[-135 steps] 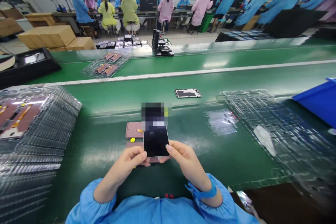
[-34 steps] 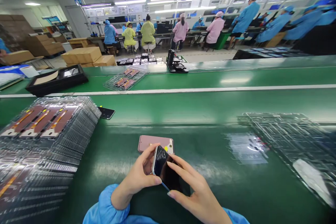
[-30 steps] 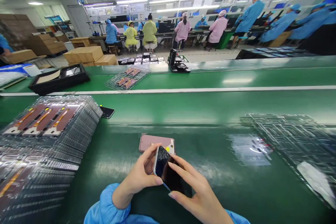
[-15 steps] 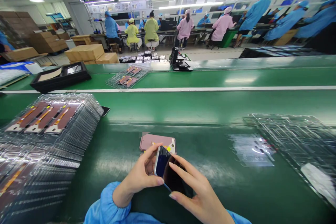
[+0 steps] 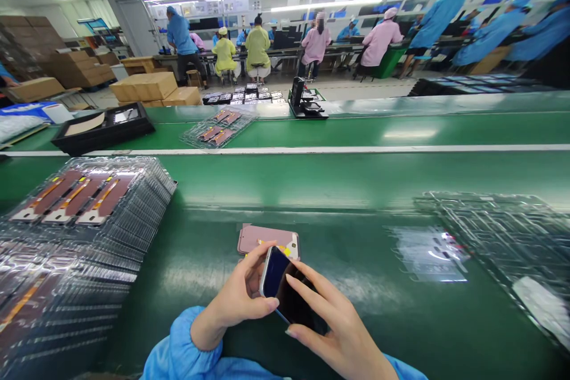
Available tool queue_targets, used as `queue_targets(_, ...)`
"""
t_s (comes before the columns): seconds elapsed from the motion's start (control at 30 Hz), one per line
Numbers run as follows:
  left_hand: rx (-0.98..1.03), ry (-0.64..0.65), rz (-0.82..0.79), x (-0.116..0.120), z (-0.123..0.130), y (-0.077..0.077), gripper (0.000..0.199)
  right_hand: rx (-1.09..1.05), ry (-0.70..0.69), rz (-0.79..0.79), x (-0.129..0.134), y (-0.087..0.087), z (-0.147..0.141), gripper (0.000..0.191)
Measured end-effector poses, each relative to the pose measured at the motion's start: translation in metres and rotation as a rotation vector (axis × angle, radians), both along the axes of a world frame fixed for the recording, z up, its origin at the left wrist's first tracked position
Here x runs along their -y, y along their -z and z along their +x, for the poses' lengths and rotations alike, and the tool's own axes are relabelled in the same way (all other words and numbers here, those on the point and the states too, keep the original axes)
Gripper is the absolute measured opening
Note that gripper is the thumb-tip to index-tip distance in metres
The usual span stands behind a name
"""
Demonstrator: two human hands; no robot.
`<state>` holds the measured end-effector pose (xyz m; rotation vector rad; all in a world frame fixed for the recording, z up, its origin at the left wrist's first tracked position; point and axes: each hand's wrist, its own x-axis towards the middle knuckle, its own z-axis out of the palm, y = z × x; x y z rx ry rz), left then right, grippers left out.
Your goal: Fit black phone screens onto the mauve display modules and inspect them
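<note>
A smartphone (image 5: 291, 294) with a dark glossy screen is held tilted above the green work surface. My left hand (image 5: 243, 291) grips its upper left end, thumb along the near edge and fingers at the far edge. My right hand (image 5: 332, 320) holds the other end, with its thumb at the near edge and fingers lying across the screen and far side. Just beyond the phone lies a pinkish-brown phone screen panel (image 5: 267, 237) with yellow tape, partly covered by my left fingers.
Stacked clear trays (image 5: 129, 208) of screen panels stand at left. Another clear tray (image 5: 494, 231) lies at right beside clear film pieces (image 5: 434, 255). Farther back are a tray of panels (image 5: 220, 124), a black box (image 5: 104, 127) and a black fixture (image 5: 305, 101). Co-workers sit and stand beyond.
My hands and the phone stay almost in place. At the far bench, a co-worker in blue now leans at a different angle. The view has shifted very slightly.
</note>
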<state>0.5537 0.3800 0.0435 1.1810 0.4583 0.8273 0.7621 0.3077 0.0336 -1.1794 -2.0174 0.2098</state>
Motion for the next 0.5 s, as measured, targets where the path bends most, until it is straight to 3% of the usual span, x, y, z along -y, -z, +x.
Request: queue_targets(0.5, -0.033, 0.06, -0.002, 0.004, -0.005, -0.011, 0.079, 0.0, -0.06, 0.042, -0.001, -0.01, -0.002, 0.052)
